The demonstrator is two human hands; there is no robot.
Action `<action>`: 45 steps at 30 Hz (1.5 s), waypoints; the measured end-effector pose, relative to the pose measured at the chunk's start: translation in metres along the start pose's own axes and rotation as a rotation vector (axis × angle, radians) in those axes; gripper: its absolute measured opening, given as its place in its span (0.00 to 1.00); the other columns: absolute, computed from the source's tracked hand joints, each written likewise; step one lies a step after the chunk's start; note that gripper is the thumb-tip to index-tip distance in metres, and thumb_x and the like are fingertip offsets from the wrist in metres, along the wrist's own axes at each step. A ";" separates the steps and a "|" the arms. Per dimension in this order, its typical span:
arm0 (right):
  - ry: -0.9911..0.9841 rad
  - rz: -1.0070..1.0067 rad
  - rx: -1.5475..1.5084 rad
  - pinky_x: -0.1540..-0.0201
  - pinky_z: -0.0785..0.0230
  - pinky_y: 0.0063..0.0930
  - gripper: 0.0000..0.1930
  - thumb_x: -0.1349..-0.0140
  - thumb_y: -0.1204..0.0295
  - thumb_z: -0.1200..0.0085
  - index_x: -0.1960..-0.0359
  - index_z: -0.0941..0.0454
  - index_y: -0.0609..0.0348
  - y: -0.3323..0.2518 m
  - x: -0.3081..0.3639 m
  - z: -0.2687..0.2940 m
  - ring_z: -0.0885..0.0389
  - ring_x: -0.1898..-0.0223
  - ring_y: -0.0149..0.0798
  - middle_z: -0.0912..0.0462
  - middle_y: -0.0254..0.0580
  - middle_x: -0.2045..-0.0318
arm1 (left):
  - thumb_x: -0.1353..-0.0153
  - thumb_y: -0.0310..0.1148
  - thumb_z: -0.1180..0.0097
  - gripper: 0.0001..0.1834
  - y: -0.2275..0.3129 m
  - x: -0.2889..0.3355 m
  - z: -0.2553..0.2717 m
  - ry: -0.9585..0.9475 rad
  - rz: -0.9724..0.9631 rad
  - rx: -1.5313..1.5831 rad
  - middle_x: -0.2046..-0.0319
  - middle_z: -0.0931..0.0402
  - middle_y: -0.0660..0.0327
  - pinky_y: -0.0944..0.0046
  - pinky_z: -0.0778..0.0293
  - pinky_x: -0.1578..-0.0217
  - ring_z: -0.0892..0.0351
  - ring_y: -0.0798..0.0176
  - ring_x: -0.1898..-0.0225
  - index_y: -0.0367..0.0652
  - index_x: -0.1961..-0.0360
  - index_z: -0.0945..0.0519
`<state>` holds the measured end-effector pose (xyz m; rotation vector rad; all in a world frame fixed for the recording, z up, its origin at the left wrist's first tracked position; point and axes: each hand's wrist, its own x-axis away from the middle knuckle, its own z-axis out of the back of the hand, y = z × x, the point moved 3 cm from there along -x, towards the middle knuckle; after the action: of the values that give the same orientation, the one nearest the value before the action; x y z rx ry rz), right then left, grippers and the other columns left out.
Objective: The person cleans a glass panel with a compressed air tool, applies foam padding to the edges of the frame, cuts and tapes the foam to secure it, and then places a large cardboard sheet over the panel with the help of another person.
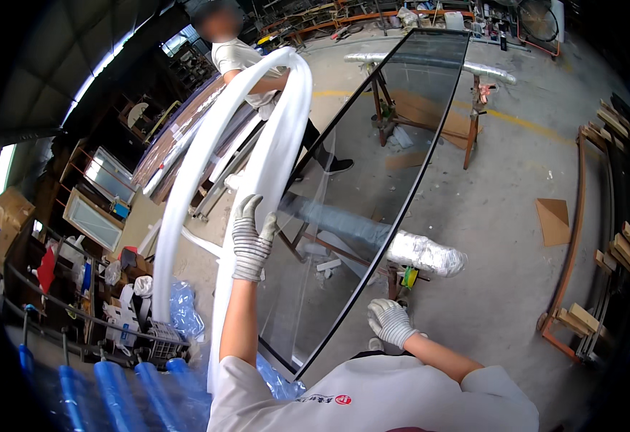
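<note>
Foam in a long, soft white band (264,158) stands up in a tall loop along the left side of a large dark-tinted glass panel with a black border (372,180). As far as can be judged, the work is partway: the panel is already in place, lying across a near padded bar wrapped in silvery plastic (426,253) and a far wrapped silvery bar (491,73), while the foam is up in the air and unsettled. What appears left is getting that band down, since no part of it is seen lying flat on the glass.

The left hand, in a grey-striped white knit glove (252,241), is raised against the foam, thumb wide of the fingers, with nothing visibly pinched between them. The right hand, in a matching glove (393,322), is near the panel's lower right edge, well apart from the foam; its fingers bend loosely, and whether they close on anything cannot be told. A co-worker in a pale shirt (232,57) has an arm at the loop's top, their grip hidden.
</note>
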<state>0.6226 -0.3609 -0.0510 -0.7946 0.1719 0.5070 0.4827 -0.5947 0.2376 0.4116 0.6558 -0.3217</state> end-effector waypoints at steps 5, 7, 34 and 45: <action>-0.016 -0.003 -0.006 0.45 0.38 0.42 0.19 0.50 0.65 0.44 0.56 0.27 0.59 -0.006 0.003 -0.010 0.29 0.50 0.49 0.26 0.48 0.53 | 0.53 0.45 0.38 0.34 -0.082 0.024 0.000 0.016 0.195 -0.284 0.47 0.36 0.43 0.48 0.39 0.44 0.36 0.42 0.45 0.39 0.47 0.31; -0.003 -0.057 0.002 0.46 0.37 0.41 0.19 0.49 0.65 0.45 0.57 0.27 0.60 -0.002 -0.003 -0.010 0.28 0.51 0.49 0.25 0.49 0.54 | 0.56 0.51 0.35 0.41 -0.130 0.051 -0.004 -0.091 0.366 -0.283 0.45 0.37 0.40 0.50 0.39 0.43 0.38 0.40 0.43 0.35 0.45 0.33; -0.287 -0.598 -0.243 0.52 0.30 0.34 0.19 0.39 0.59 0.50 0.53 0.26 0.59 -0.072 -0.022 -0.045 0.21 0.57 0.46 0.20 0.48 0.59 | 0.51 0.33 0.37 0.24 -0.071 0.155 -0.071 -0.978 0.675 1.022 0.62 0.21 0.56 0.65 0.26 0.58 0.23 0.65 0.62 0.32 0.54 0.26; 0.277 -0.791 -1.478 0.50 0.37 0.23 0.42 0.43 0.37 0.55 0.39 0.39 0.62 -0.027 -0.032 -0.003 0.28 0.50 0.30 0.26 0.37 0.50 | 0.56 0.51 0.36 0.45 -0.012 0.181 -0.078 -1.159 0.820 1.865 0.49 0.28 0.57 0.62 0.34 0.46 0.28 0.62 0.49 0.40 0.39 0.36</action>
<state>0.6079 -0.3905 -0.0252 -2.2419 -0.3266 -0.3577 0.5725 -0.5975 0.0621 1.9666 -1.1905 -0.2290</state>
